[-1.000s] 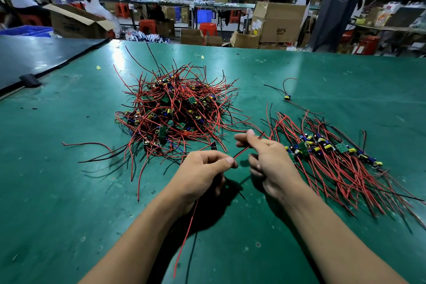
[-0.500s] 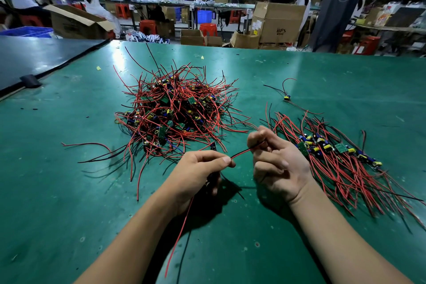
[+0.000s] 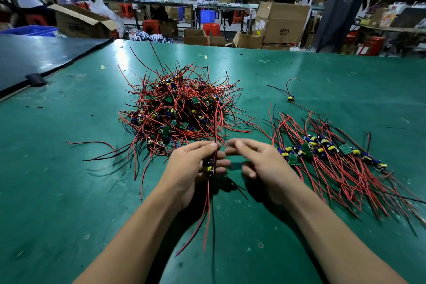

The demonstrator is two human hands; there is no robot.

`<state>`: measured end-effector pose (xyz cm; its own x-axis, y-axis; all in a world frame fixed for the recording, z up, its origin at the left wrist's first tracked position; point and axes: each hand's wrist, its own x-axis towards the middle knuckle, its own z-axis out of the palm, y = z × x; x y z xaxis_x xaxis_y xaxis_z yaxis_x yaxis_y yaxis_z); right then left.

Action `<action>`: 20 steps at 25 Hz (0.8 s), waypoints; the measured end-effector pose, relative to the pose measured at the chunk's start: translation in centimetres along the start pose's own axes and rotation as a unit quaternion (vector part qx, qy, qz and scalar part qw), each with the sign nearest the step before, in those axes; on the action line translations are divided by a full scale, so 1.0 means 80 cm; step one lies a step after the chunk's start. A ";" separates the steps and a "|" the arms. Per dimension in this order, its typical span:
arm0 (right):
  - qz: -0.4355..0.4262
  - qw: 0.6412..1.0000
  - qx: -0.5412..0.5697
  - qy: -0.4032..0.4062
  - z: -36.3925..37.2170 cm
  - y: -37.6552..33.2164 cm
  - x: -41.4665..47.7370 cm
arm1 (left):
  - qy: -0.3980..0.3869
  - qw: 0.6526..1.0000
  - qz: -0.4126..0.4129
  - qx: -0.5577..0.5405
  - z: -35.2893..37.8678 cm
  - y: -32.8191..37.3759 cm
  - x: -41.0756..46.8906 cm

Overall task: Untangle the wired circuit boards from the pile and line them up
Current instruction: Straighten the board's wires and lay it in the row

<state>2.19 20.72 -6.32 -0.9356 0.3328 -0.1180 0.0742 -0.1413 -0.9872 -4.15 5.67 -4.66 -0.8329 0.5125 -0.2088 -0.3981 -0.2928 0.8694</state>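
Green mat covered the work table [image 3: 69,191]; a black mat [image 3: 34,57] lay at far left, well away from both hands.

Beyond the left fingertips, touching distance or nearly: the tangled pile [image 3: 182,110] of small circuit boards, red and black leads sticking out all round. One loose red lead [image 3: 92,143] trailed off the pile's left side, flat on the mat.

Left hand [image 3: 191,168]: curled round a single wired board [image 3: 208,166]. The board stood on edge between thumb and fingers [image 3: 221,161], with yellow and dark parts facing the camera. Thumb tip pressed its upper leads against the index finger; those leads ran on up over the pile's near edge. Lower leads [image 3: 207,214] hung below the palm, reaching the mat by the wrist.

Right hand [image 3: 262,166]: held nothing. Fingers loose, partly bent, index tip pointing at the left thumb with a small gap between.

Just right of the right knuckles: the sorted row [image 3: 322,150] of boards, laid side by side, their red leads fanned toward the near right edge. Nearest board lay just beside the hand; contact could not be told.

Past that row, well beyond the fingertips, one lone board [image 3: 291,98] lay apart with its own leads.
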 end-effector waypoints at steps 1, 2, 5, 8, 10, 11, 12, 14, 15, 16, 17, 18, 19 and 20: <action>-0.034 0.997 -0.070 -0.003 0.003 0.006 -0.002 | 0.001 1.000 0.006 -0.020 0.000 0.002 0.001; -0.073 0.987 -0.140 -0.010 0.005 0.011 -0.004 | 0.001 0.999 0.012 -0.040 0.001 0.003 0.001; -0.174 0.934 -0.310 -0.017 0.012 0.016 -0.009 | 0.026 0.994 0.033 -0.100 0.002 0.006 0.003; -0.205 0.909 -0.361 -0.026 0.018 0.019 -0.011 | 0.045 0.981 0.045 -0.185 0.000 0.010 0.008; -0.197 0.909 -0.367 -0.022 0.023 0.018 -0.015 | 0.040 0.971 0.039 -0.233 -0.002 0.012 0.008; -0.201 0.912 -0.358 -0.016 0.026 0.017 -0.018 | 0.036 0.968 0.033 -0.247 -0.002 0.013 0.008; -0.211 0.917 -0.338 -0.005 0.028 0.016 -0.019 | 0.031 0.966 0.026 -0.257 -0.002 0.012 0.007; -0.207 0.943 -0.258 0.026 0.031 0.012 -0.019 | 0.020 0.966 0.013 -0.259 -0.001 0.012 0.006; -0.186 0.964 -0.186 0.032 0.031 0.009 -0.018 | 0.015 0.968 0.007 -0.249 -0.001 0.012 0.005; -0.155 0.983 -0.098 0.029 0.031 0.006 -0.016 | 0.010 0.972 0.001 -0.235 0.000 0.013 0.004; -0.125 0.992 -0.020 0.025 0.030 0.002 -0.015 | 0.007 0.976 -0.006 -0.216 0.000 0.013 0.003; -0.102 0.994 0.038 0.022 0.027 -0.002 -0.013 | 0.000 0.980 -0.015 -0.197 -0.001 0.012 0.002; -0.084 0.993 0.078 0.016 0.024 -0.006 -0.012 | -0.011 0.983 -0.025 -0.180 -0.001 0.011 0.000; -0.070 0.992 0.104 0.005 0.021 -0.009 -0.012 | -0.030 0.984 -0.036 -0.172 -0.002 0.011 -0.001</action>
<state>2.44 18.93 -5.28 -0.9283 0.3716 0.0158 -0.1290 -0.2820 -0.9507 -4.46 5.25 -3.93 -0.7779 0.5856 -0.2278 -0.5696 -0.5043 0.6490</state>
